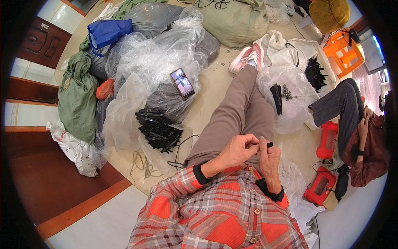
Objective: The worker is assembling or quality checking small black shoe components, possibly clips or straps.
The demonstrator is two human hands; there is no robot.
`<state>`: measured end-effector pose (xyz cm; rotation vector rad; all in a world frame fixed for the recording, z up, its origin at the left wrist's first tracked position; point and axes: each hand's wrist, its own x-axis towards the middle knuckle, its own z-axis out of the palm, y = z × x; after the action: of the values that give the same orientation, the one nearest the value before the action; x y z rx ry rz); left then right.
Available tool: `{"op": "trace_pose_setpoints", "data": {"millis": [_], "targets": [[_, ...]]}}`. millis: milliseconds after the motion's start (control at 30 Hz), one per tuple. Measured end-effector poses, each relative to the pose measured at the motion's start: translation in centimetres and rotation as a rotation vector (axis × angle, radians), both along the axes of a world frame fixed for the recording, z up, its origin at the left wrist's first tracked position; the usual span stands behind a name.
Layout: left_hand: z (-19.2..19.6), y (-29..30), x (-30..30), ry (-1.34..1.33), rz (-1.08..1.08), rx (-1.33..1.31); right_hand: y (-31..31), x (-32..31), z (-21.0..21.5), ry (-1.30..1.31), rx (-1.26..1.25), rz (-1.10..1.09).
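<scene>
Above my lap, my left hand (239,152) and my right hand (270,159) meet, fingertips close together. A short black strap (270,145) sticks out from the fingers of my right hand, which is closed on it. My left hand is pinched shut beside it; what lies between those fingers is too small to make out. A heap of black straps with small buckles (158,132) rests on clear plastic to the left of my legs. Right of my legs, a few black straps (276,98) and small metal pieces (286,93) lie on a clear plastic bag (290,116).
A lit phone (182,84) lies on stuffed plastic bags (161,54). Green sacks (76,95) and a blue bag (110,33) surround them. Another person's hands (365,118) show at right, near red stools (321,185), an orange stool (344,54) and more black straps (316,74).
</scene>
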<state>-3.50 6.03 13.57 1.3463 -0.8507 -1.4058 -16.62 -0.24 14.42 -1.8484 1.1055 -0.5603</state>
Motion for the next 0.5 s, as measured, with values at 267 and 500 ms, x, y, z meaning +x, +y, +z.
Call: {"op": "trace_pose_setpoints", "data": {"millis": [267, 500], "targets": [[1.6, 2.0, 2.0, 0.248, 0.041, 0.029, -0.1, 0.3, 0.3, -0.032, -0.004, -0.005], [3.4, 12.8, 8.5, -0.242, -0.681, 0.554, -0.4, 0.0, 0.1, -0.046, 0.049, -0.041]]}}
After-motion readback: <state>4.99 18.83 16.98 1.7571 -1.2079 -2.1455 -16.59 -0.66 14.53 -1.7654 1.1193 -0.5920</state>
